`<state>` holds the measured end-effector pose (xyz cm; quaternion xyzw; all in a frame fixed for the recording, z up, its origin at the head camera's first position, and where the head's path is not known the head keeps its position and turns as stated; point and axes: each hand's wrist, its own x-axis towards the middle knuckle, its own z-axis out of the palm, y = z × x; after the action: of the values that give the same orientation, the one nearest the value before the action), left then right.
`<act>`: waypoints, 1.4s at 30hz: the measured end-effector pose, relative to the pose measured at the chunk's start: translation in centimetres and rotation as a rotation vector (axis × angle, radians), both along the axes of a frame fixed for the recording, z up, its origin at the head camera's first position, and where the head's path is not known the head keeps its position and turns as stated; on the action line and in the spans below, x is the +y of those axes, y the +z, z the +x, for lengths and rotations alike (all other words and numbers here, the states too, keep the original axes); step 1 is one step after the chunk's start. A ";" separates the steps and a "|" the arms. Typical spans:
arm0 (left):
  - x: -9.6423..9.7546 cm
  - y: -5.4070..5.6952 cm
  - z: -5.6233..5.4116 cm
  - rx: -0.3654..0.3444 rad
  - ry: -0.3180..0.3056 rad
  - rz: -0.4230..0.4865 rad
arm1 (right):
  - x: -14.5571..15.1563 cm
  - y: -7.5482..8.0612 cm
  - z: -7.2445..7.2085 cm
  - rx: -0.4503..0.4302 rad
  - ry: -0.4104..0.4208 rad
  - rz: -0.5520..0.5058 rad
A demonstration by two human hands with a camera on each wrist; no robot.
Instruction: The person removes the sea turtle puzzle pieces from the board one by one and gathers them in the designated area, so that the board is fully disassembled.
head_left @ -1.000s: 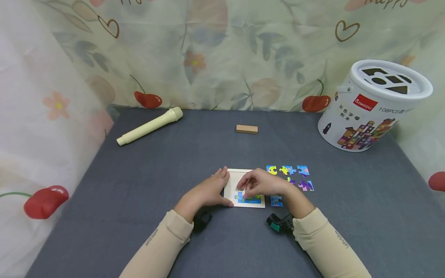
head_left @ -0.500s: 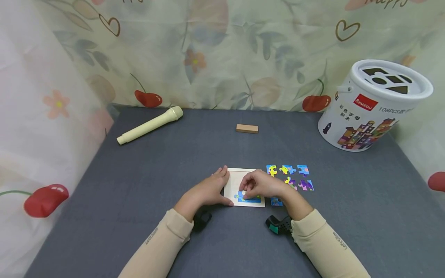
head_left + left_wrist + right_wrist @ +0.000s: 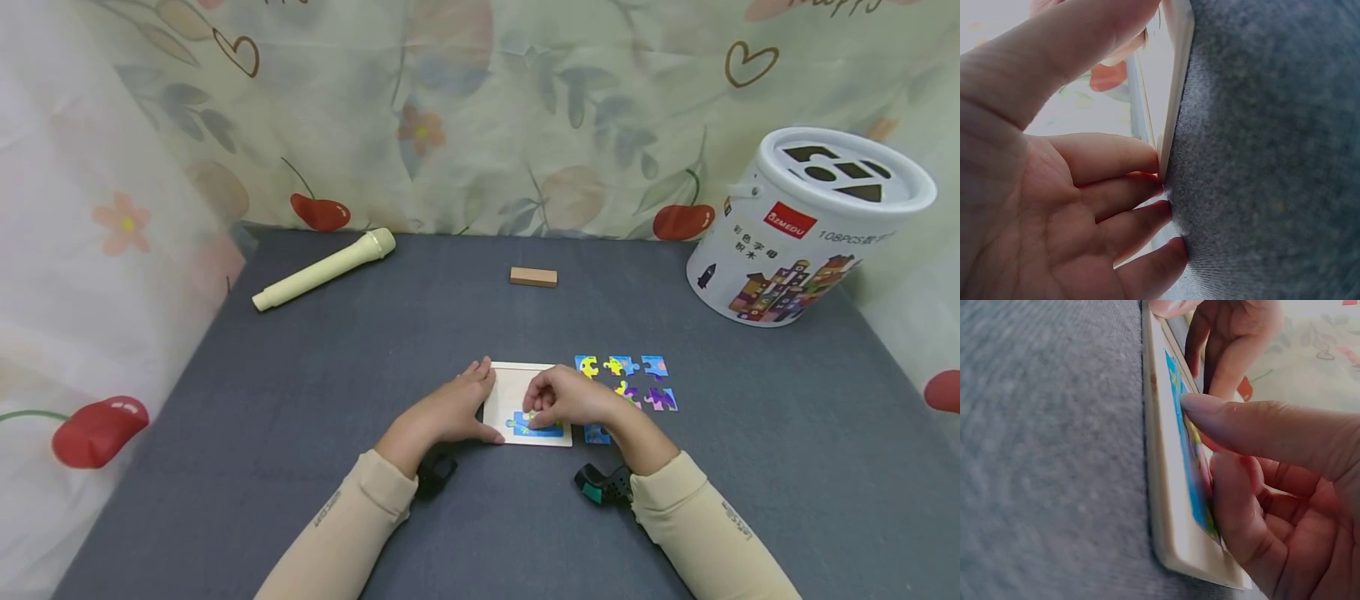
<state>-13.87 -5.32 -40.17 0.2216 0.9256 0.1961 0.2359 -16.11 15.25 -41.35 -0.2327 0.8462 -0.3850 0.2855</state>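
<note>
A pale wooden puzzle board (image 3: 506,385) with a raised rim lies flat on the dark cloth. Blue jigsaw pieces (image 3: 538,430) sit joined along its near side. My left hand (image 3: 448,410) steadies the board from the left, thumb at the near corner and fairly straight fingers along the far part of that side. Over the near half, my right hand (image 3: 573,395) has its thumb and curled index finger close together on a puzzle piece (image 3: 1201,464) with pink on it. Those fingers hide part of that piece. The board's rim (image 3: 1155,425) shows beside them in the right wrist view.
Several loose jigsaw pieces (image 3: 654,367) lie in rows right of the board, one (image 3: 597,434) partly under the right wrist. Farther back are a wooden block (image 3: 533,277), a cream microphone-shaped stick (image 3: 322,272) and a large white bucket (image 3: 780,242) with a shape-hole lid.
My right thumb and index finger have shifted slightly rightward over the joined pieces. The left hand and the board stay in place.
</note>
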 end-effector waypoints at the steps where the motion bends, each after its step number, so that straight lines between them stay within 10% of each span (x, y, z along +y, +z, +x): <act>1: 0.0 0.0 0.0 -0.001 0.001 -0.001 | 0.1 0.0 0.0 0.000 -0.003 0.007; 42: 0.2 0.0 0.0 -0.005 0.012 -0.015 | 0.6 0.0 0.2 -0.068 0.009 -0.028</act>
<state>-13.91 -5.17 -40.20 0.2138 0.9278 0.1911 0.2389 -15.94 15.82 -41.30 -0.2271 0.8296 -0.4032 0.3125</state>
